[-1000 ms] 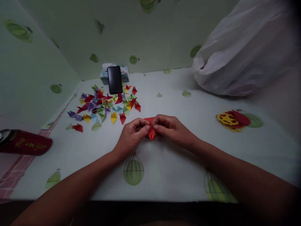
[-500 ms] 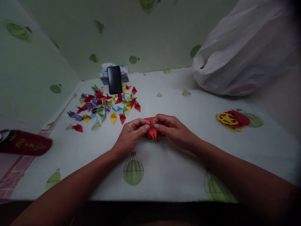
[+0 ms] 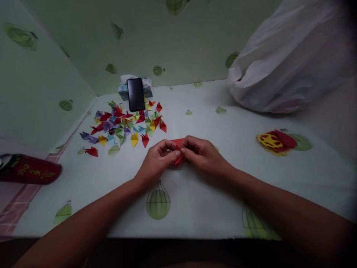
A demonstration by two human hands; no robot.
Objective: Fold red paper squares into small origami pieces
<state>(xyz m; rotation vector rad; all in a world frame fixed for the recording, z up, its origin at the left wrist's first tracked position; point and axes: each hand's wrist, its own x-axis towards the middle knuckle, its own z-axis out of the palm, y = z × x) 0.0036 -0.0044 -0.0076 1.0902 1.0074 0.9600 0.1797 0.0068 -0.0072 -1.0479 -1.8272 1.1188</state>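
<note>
One small piece of folded red paper [image 3: 180, 160] sits between the left hand [image 3: 157, 158] and the right hand [image 3: 205, 154], above the near-middle of the table [image 3: 195, 208]. On each hand, thumb and forefinger are pinched closed on it, the other fingers curled under. It should be nearly weightless, with little slip, springy at the creases yet easily crushed or torn at thin tips; the layered folds look the safest grip, held lightly with fingertips.
</note>
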